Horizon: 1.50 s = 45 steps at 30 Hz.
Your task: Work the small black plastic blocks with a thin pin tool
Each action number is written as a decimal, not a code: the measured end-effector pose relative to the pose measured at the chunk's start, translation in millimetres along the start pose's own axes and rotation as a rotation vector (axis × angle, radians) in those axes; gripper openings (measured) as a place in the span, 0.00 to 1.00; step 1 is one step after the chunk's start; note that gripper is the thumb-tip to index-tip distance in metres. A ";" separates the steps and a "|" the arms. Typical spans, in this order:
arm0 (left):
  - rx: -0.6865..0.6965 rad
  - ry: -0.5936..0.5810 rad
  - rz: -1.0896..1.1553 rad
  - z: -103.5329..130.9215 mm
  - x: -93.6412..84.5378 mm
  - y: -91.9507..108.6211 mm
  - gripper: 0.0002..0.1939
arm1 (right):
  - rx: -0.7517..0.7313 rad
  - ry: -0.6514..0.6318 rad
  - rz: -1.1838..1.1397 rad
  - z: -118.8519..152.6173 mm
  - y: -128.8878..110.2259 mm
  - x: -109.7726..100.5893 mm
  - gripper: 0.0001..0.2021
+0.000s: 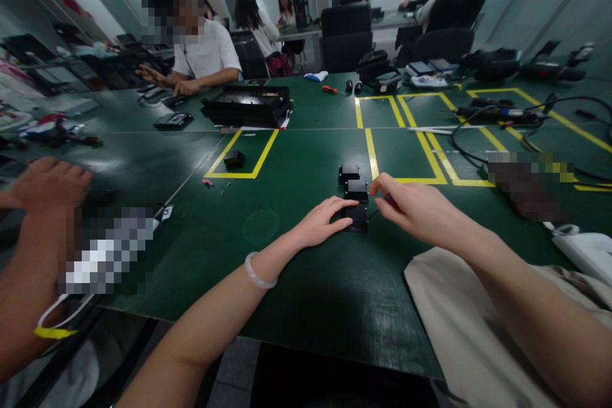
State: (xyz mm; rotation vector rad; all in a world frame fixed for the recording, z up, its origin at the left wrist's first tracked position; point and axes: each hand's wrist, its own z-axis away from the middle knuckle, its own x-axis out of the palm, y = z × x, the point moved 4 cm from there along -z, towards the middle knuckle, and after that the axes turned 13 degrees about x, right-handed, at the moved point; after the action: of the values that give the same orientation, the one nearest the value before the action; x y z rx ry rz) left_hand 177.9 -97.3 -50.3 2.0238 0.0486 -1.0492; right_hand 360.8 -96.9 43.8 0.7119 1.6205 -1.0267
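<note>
In the head view, a dark green table (310,293) fills the middle, its top slightly shiny, with yellow tape (371,153) marking one outline at the left and several at the right. Behind it is a room with glass walls, black chairs (347,38) and at least six people, most of them seated; the nearest person (205,54) wears a white shirt. One more person's hand (52,183) shows at the left edge.

Three small black blocks stand in a row by the person's own hands: the far block (349,171), the middle block (356,187) and the near block (357,219). A fourth block (234,159) sits alone inside the left tape outline. There is one black tray (248,106) beyond it, one orange screwdriver (329,89) near the far side, and one pale cloth (444,312) at the right front.

The left hand (319,223), with one pale bracelet (258,273) on its wrist, is spread, not clenched, its thumb and fingers resting on the near block. The right hand (401,204) pinches one thin dark tool (374,213), mostly hidden by the fingers, just beside the near block's right side
</note>
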 end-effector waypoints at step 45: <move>0.001 0.005 -0.004 0.5 0.2 -0.9 0.22 | 0.071 0.053 0.058 -1.5 2.8 0.7 0.12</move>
State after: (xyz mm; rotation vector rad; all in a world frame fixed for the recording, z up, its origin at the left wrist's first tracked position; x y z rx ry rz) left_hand 177.4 -97.1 -51.1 2.0278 0.0549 -1.0463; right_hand 362.3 -94.3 42.5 0.8347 1.6057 -1.0353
